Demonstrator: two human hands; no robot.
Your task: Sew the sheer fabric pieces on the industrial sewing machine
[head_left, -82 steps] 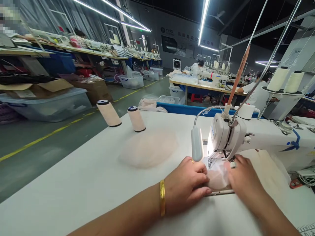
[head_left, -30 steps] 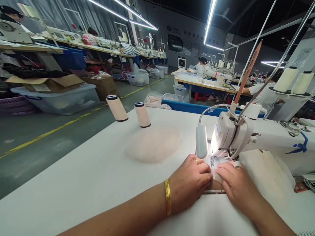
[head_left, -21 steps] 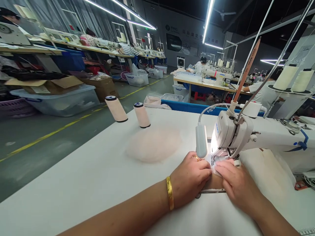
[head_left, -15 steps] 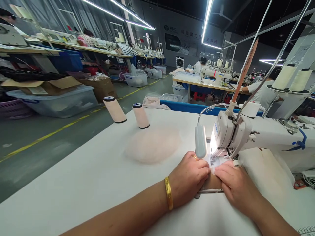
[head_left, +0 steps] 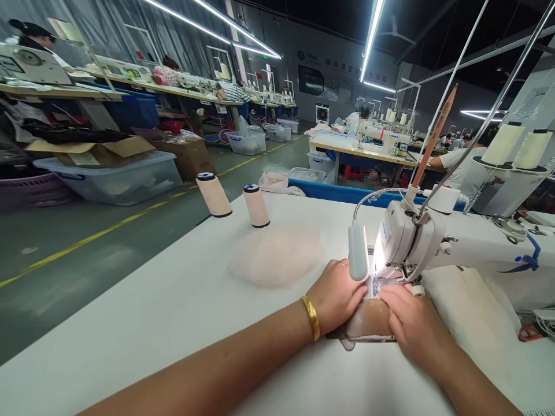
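My left hand [head_left: 336, 292], with a gold bangle at the wrist, rests left of the sewing machine's [head_left: 401, 234] needle area, its fingers curled and partly hidden behind the grey lamp [head_left: 358, 252]. Close to the presser foot [head_left: 376, 283], my right hand [head_left: 414, 323] lies with its fingers pressed together and bent toward the needle. Whatever thin material the fingers hold is too small and covered to make out. Between both hands shows a shiny brown plate [head_left: 373, 319] set in the white tabletop [head_left: 173, 306].
Two pale pink thread cones [head_left: 214, 195] stand at the table's far left edge. A sheer pinkish patch [head_left: 277, 257] lies flat on the tabletop. Pale fabric [head_left: 463, 312] sits under the machine arm. Beyond are a blue cloth trough [head_left: 321, 189], plastic bins [head_left: 117, 179] and co-workers at other machines.
The view has shifted slightly, so the surroundings appear farther right. My left hand has moved a little away from the brown plate, showing more of it. My right hand stays beside the presser foot.
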